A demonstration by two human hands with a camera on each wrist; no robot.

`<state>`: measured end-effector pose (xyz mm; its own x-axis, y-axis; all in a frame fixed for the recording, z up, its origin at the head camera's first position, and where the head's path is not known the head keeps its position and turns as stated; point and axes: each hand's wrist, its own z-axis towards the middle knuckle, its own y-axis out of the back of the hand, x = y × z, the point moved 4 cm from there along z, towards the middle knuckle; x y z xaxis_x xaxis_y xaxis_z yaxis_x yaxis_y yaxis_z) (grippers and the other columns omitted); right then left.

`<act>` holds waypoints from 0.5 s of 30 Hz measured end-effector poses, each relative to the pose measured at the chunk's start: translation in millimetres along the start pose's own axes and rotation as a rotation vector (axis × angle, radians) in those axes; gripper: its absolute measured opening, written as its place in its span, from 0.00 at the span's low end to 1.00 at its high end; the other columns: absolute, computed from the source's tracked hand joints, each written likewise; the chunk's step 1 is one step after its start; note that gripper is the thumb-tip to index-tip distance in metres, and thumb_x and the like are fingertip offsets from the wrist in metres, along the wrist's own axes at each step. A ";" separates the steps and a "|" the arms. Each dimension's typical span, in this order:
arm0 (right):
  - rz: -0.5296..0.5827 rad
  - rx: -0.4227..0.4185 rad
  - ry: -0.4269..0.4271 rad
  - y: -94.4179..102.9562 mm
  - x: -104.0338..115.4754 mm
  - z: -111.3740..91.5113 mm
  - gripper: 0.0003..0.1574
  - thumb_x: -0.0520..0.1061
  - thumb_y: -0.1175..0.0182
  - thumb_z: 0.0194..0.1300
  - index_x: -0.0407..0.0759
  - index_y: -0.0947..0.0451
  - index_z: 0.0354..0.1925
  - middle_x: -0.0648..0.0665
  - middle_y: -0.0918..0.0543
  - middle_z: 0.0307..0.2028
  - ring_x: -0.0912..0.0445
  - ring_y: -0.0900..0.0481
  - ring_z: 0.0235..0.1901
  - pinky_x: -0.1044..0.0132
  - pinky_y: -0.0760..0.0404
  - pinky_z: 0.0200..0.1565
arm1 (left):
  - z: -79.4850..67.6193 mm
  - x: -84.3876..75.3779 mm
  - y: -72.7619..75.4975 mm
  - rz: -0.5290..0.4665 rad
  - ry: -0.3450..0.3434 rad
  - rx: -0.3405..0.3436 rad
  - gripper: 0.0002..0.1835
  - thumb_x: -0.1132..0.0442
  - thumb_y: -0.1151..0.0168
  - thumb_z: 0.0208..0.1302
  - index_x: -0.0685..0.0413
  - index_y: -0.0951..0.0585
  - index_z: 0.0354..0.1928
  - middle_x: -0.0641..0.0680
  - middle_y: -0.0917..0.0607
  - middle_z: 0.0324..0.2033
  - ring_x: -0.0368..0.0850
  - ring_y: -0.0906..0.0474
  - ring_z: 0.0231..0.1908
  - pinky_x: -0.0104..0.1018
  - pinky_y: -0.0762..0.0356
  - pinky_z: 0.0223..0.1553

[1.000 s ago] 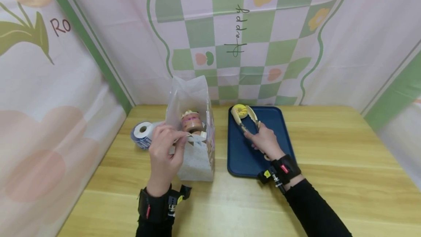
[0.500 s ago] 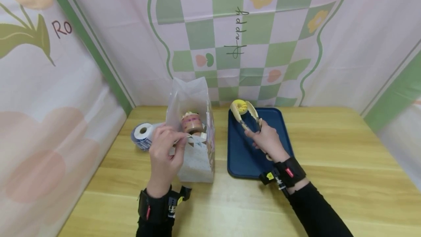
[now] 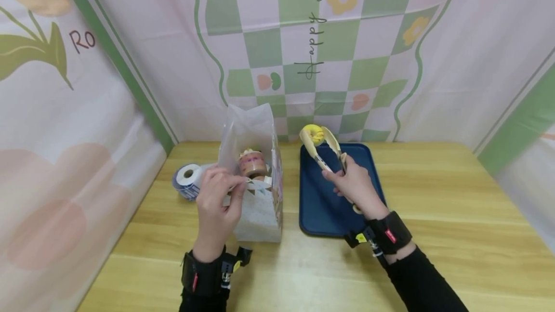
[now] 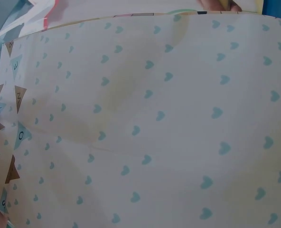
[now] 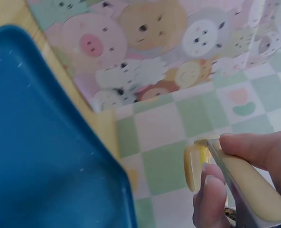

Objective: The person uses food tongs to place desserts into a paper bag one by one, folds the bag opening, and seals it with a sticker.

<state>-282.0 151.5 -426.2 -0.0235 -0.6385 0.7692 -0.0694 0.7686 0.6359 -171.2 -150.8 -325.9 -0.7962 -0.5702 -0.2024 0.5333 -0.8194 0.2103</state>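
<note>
In the head view my left hand (image 3: 218,206) pinches the near top edge of a white paper bag (image 3: 257,218), which stands upright with its mouth open. A pinkish dessert cup (image 3: 253,163) with a pale topping shows inside it; whatever lies lower is mostly hidden. My right hand (image 3: 357,184) grips a pair of tongs (image 3: 309,147) with cream-coloured ends. Between those ends is a yellow donut (image 3: 314,134) with dark stripes, raised over the far left corner of the blue tray (image 3: 321,213). The left wrist view is filled by the bag's heart-printed side (image 4: 150,118).
Left of the bag, partly behind my left hand, lies a roll of white labels (image 3: 188,177) in a blue-printed wrap. A printed cloth (image 3: 295,52) hangs right behind the wooden table (image 3: 433,196). Animal faces (image 5: 145,47) decorate the bag's tray-facing side.
The tongs and the yellow donut have risen from the tray's far left corner and drifted slightly left. My right forearm has shifted a little rightward; my left hand keeps its place on the bag.
</note>
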 end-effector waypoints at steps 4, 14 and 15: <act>0.007 -0.011 0.030 4.2 9.1 -5.6 0.39 0.64 0.38 0.63 0.43 0.38 0.59 0.39 0.15 0.33 0.54 0.16 0.23 0.62 0.17 0.25 | 0.6 -0.8 0.4 0.001 0.000 0.000 0.09 0.63 0.38 0.66 0.61 0.17 0.30 0.55 0.17 0.24 0.53 0.23 0.34 0.51 0.27 0.51; 0.047 -0.013 0.076 15.2 34.4 -24.6 0.36 0.63 0.38 0.64 0.43 0.38 0.57 0.38 0.16 0.36 0.52 0.15 0.25 0.59 0.14 0.28 | -0.1 -0.2 0.6 0.000 0.013 0.009 0.08 0.64 0.38 0.66 0.61 0.17 0.30 0.55 0.17 0.25 0.53 0.23 0.35 0.46 0.28 0.56; 0.050 -0.015 0.082 16.6 37.1 -26.7 0.36 0.64 0.38 0.63 0.44 0.38 0.56 0.38 0.16 0.36 0.51 0.15 0.25 0.60 0.15 0.27 | -0.2 -0.2 0.6 -0.001 0.014 0.008 0.09 0.64 0.38 0.66 0.61 0.17 0.30 0.55 0.17 0.25 0.53 0.23 0.35 0.45 0.28 0.56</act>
<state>-257.4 141.6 -385.4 0.0552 -0.5947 0.8020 -0.0552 0.8002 0.5972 -170.7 -151.2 -325.9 -0.7925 -0.5704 -0.2157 0.5303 -0.8193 0.2181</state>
